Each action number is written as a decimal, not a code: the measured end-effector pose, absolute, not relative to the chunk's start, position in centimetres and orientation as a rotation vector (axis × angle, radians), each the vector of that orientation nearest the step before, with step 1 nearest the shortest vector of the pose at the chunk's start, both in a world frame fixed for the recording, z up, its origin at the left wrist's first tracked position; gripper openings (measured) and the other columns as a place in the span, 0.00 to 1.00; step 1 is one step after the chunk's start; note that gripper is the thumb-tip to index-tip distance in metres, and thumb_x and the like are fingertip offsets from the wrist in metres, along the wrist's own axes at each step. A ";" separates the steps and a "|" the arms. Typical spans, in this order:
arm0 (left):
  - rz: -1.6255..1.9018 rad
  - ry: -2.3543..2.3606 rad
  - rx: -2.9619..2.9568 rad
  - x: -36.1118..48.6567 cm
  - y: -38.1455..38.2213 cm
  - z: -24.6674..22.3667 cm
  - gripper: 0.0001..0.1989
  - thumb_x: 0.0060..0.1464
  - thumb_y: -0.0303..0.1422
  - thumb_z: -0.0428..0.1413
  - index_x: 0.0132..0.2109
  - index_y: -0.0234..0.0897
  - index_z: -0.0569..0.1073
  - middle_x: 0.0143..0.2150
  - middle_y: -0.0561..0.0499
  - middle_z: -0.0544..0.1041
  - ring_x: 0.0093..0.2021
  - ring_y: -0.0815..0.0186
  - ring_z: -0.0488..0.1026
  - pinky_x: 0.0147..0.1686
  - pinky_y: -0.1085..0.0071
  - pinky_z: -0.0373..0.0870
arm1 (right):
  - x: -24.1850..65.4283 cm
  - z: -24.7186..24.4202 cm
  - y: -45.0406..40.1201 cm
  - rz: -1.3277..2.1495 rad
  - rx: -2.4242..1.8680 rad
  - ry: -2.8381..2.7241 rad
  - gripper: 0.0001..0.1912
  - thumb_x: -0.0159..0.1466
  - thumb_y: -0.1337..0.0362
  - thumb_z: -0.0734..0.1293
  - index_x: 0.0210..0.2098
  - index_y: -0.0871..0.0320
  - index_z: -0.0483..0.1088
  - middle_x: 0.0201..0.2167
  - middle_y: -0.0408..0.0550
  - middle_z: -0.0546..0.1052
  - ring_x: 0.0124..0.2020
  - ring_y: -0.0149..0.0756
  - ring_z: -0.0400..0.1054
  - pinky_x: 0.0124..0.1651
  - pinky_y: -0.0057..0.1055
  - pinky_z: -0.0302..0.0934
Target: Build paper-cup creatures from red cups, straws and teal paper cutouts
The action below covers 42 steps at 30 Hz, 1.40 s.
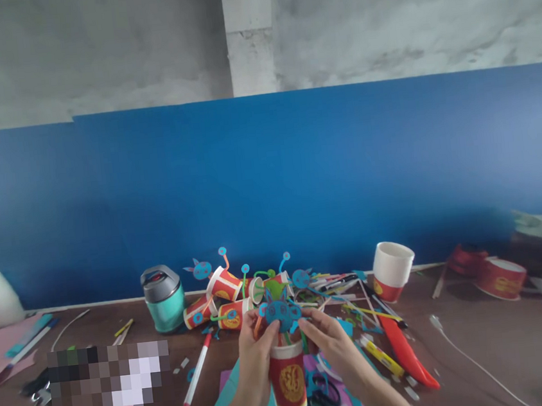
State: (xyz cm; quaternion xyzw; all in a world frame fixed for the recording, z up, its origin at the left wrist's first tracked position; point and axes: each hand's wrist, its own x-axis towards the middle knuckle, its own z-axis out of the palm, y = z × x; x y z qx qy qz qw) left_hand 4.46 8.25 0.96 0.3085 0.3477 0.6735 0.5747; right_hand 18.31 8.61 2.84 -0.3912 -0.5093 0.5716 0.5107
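A red paper cup [288, 382] with a gold emblem and white rim stands upright in front of me. Just above its rim is a blue paper cutout [284, 313] with drawn swirls and round ends, and straws show below it. My left hand [254, 353] pinches the cutout's left side between thumb and fingers. At its right edge, my right hand [331, 342] has thumb and fingertips closed on the paper. Behind the cutout shows a green shape [275, 289]. Black-handled scissors [323, 401] lie right of the cup, on teal and purple paper [233, 397].
Several red cups [225, 285] with straws and blue cutouts lie piled behind. A teal thermos [163, 299] stands left, a stack of white cups [393, 269] right. Around me lie a red-capped marker [197, 371], a yellow glue stick [382, 356], a red pouch [407, 353] and a white cable [476, 362].
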 end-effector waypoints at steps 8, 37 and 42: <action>1.566 0.844 0.687 4.6 7.9 1.1 0.20 0.39 0.35 0.68 0.39 0.37 0.72 0.35 0.51 0.80 0.34 0.62 0.78 0.36 0.70 0.72 | 18.3 2.1 8.9 1.234 -0.982 -1.274 0.24 0.52 0.43 0.70 0.23 0.60 0.70 0.15 0.39 0.66 0.17 0.25 0.52 0.20 0.23 0.47; 1.519 0.885 0.843 4.1 8.3 0.5 0.15 0.45 0.40 0.64 0.34 0.31 0.77 0.30 0.48 0.79 0.31 0.64 0.74 0.36 0.69 0.70 | 18.9 2.3 9.1 1.079 -1.084 -1.381 0.22 0.56 0.45 0.66 0.24 0.61 0.69 0.17 0.42 0.69 0.20 0.29 0.57 0.23 0.26 0.49; 1.489 0.915 0.894 4.1 8.3 0.7 0.15 0.44 0.41 0.64 0.33 0.32 0.77 0.30 0.48 0.79 0.32 0.64 0.74 0.36 0.70 0.69 | 19.0 2.2 9.1 1.055 -1.089 -1.421 0.21 0.57 0.47 0.65 0.24 0.60 0.67 0.19 0.42 0.68 0.22 0.31 0.59 0.25 0.26 0.51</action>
